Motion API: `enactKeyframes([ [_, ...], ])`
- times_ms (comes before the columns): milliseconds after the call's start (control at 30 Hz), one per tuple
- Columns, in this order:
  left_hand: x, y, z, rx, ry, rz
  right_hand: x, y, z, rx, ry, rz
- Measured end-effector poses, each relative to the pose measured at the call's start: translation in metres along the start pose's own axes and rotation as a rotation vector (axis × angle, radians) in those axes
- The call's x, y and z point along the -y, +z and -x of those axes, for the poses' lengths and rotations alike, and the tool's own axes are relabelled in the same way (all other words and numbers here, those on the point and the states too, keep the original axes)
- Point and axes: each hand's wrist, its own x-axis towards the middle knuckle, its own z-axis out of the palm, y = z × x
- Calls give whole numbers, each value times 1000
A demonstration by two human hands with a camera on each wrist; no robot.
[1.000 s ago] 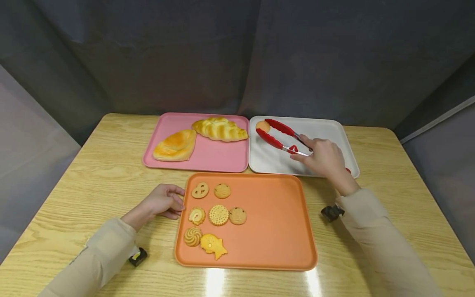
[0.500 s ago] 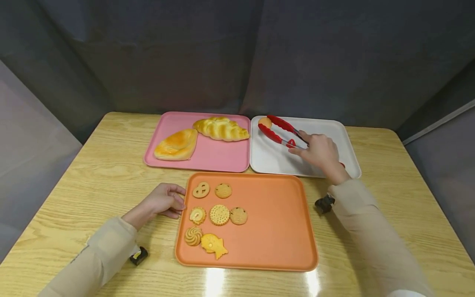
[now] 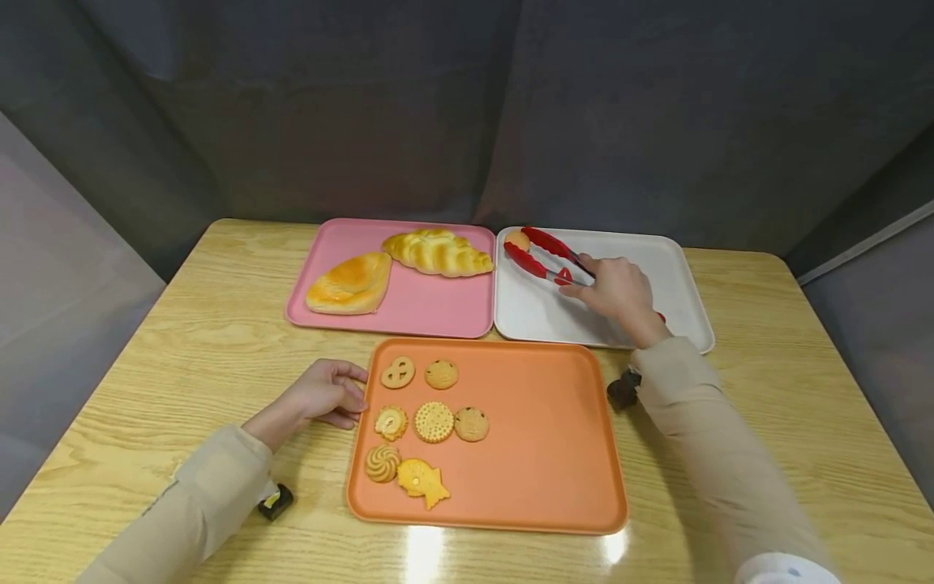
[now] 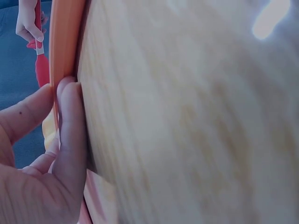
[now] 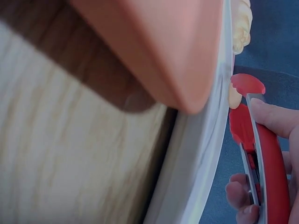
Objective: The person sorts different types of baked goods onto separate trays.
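Observation:
My right hand (image 3: 622,290) grips a pair of red-tipped tongs (image 3: 529,261) over the white tray (image 3: 620,324). The tong tips stand apart on either side of a small round tan cookie (image 3: 517,240) in that tray's far left corner. Whether both tips touch it, I cannot tell. With thumb and fingers on either side of the rim, my left hand (image 3: 328,393) pinches the left edge of the orange tray (image 3: 540,454). In the left wrist view, the thumb and fingers (image 4: 70,130) hold that orange rim.
Several cookies lie in the orange tray's left half, among them a pretzel cookie (image 3: 397,372) and a fish-shaped one (image 3: 423,482). Behind it, a pink tray (image 3: 438,312) bears two breads, a flat golden one (image 3: 350,284) and a ridged one (image 3: 438,252). A dark curtain (image 3: 365,113) hangs behind the table.
My right hand and forearm have shifted left with the tongs, whose tips now reach farther around the round cookie. My left hand stays on the orange tray's edge.

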Motion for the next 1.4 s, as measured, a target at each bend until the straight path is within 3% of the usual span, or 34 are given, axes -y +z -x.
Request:
enactKeyframes([
  [300,-2,1,1,-5,-2,-7,1,-2,-3,49,54,-3],
  [1400,1,2,0,-17,-5,-4,-12,-31,45,-53,-16,-6],
])
